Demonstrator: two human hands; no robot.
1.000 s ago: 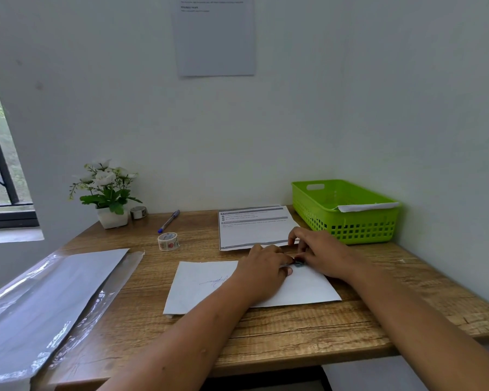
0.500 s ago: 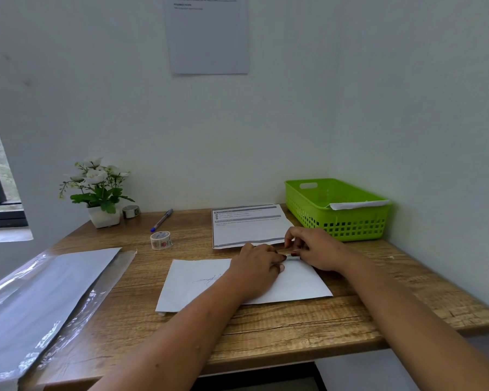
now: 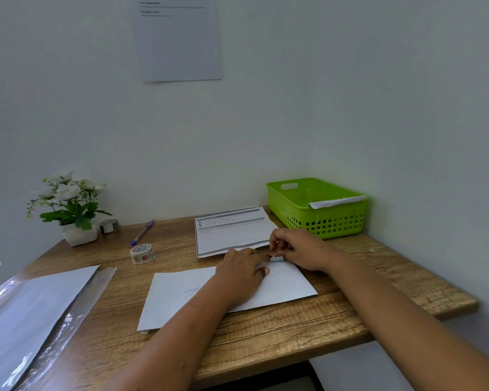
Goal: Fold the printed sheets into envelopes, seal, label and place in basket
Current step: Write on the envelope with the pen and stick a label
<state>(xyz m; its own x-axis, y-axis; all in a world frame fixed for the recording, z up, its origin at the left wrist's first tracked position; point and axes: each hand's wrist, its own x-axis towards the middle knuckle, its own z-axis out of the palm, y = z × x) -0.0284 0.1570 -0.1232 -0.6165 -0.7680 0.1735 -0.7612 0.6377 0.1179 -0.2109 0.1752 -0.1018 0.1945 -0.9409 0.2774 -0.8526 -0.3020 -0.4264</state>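
A white envelope [image 3: 175,297] with a blue scribble lies flat on the wooden desk [image 3: 266,331]. My left hand [image 3: 243,269] rests on the envelope's upper middle, and its fingers reach to a small strip of tape [image 3: 276,258] at the envelope's top edge. My right hand [image 3: 297,248] pinches that same strip from the right. Behind the hands lies a stack of printed sheets [image 3: 232,230]. A green basket [image 3: 316,207] stands at the back right with a white envelope inside.
A patterned tape roll [image 3: 141,253], a blue pen [image 3: 143,232], a second small roll [image 3: 109,225] and a potted white flower [image 3: 71,207] stand at the back left. A clear plastic sleeve with paper [image 3: 31,314] covers the desk's left side. Walls close the back and right.
Both hands stay at the envelope's top edge. The small white tape strip now shows between the fingertips. The head view has shifted slightly.
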